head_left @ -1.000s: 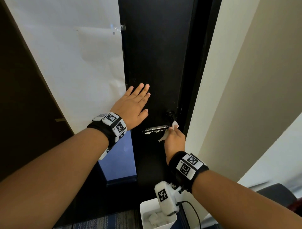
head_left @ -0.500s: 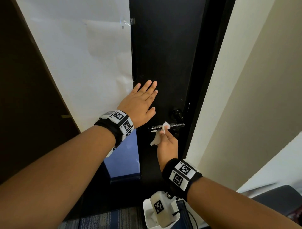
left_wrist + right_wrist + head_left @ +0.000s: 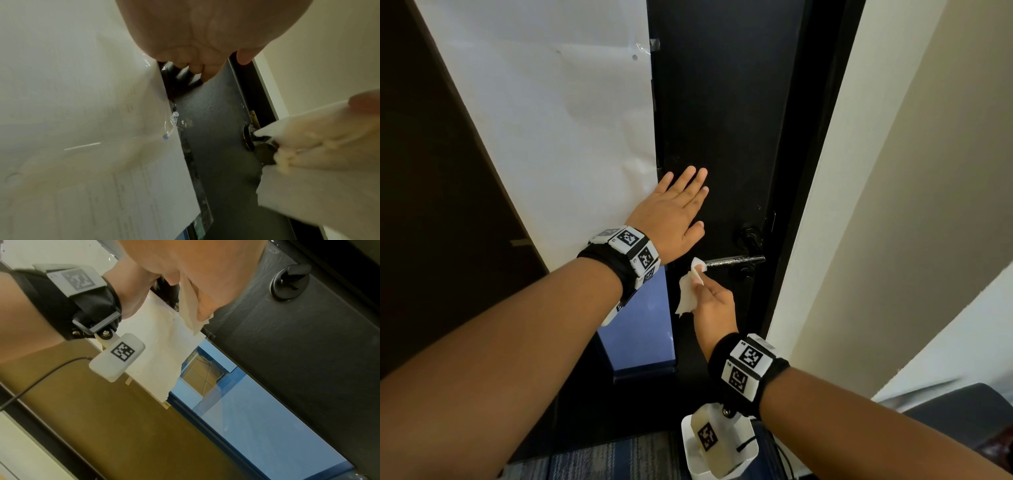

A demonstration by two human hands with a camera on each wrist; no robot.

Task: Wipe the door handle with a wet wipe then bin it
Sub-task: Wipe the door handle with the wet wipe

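**A:** why's the left hand just flat on the door, fingers spread?

**B:** my guess is it's bracing the door so it doesn't swing. The right hand pinches the wet wipe at the free end of the door handle, just below the left palm.

**A:** and the bin?

**B:** right under the right wrist, so probably an easy drop afterwards.

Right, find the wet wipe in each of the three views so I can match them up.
Head: the wet wipe is low centre, pinched by the right hand at the free end of the door handle.
Left wrist: the wipe fills the right side, blurred.
Right wrist: it hangs at top centre, under the fingers.
Shared landmark: the black door.
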